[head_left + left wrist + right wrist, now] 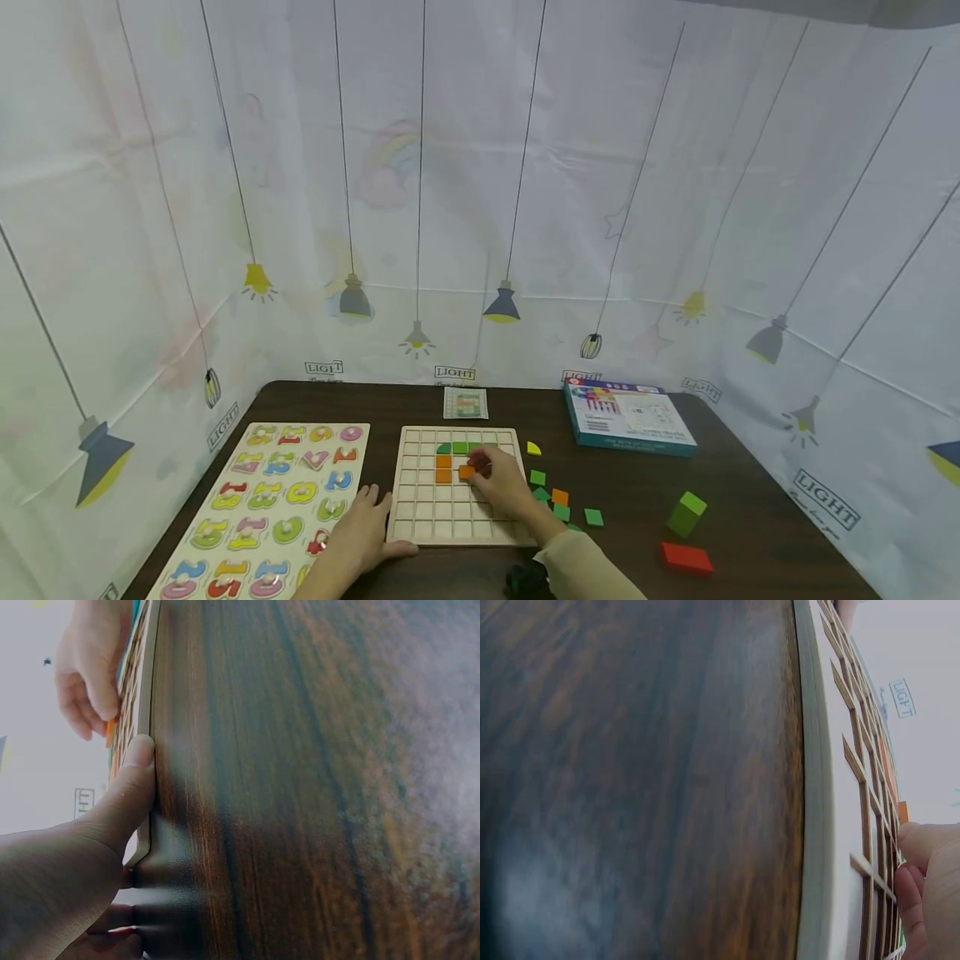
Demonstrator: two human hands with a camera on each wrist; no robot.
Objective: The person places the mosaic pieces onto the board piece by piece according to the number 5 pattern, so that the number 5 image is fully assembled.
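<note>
A wooden grid board lies in the middle of the table. My left hand rests at its near left corner; in the left wrist view the thumb touches the board's front edge. Over the grid, my right hand pinches an orange square tile between thumb and fingers. The right wrist view shows that tile at the fingertips, beside the grid; whether it touches a cell is unclear. Orange tiles and a row of green tiles sit in the board's upper cells, partly behind the right hand.
Loose green tiles, an orange tile and a yellow piece lie right of the board. A colourful puzzle board is at left, a pattern card behind, a box back right. Green and red blocks stand at right.
</note>
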